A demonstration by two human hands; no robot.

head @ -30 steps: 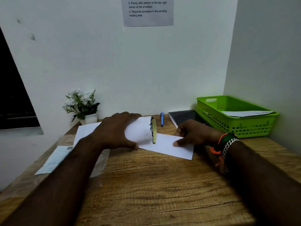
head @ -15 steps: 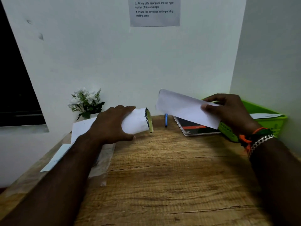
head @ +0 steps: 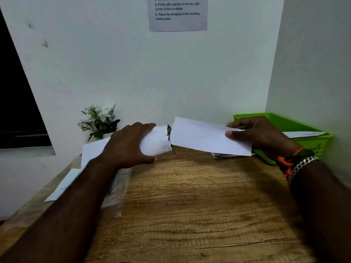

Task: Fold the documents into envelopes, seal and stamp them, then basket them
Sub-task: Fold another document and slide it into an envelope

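Note:
My left hand [head: 129, 145] grips a white envelope [head: 155, 141] just above the wooden table [head: 190, 215]. The envelope's right end shows a yellow and black strip [head: 169, 133]. In my right hand [head: 260, 135] is a folded white document [head: 201, 137], pinched at its right end and held in the air. The document's left edge meets the envelope's right end and overlaps the strip. I cannot tell whether the document is inside the envelope. A green basket [head: 311, 124] stands at the right by the wall, with one white envelope [head: 303, 134] lying in it.
A notebook [head: 224, 155] lies under the raised document beside the basket. Loose white sheets [head: 93, 150] and a clear plastic sleeve [head: 121, 185] lie on the table's left side. A small pot of white flowers [head: 98, 120] stands at the back wall, and an instruction sheet [head: 177, 14] hangs above.
My right hand lifted the folded document off the table, then carried it left until its edge met the envelope. My left hand raised the envelope slightly.

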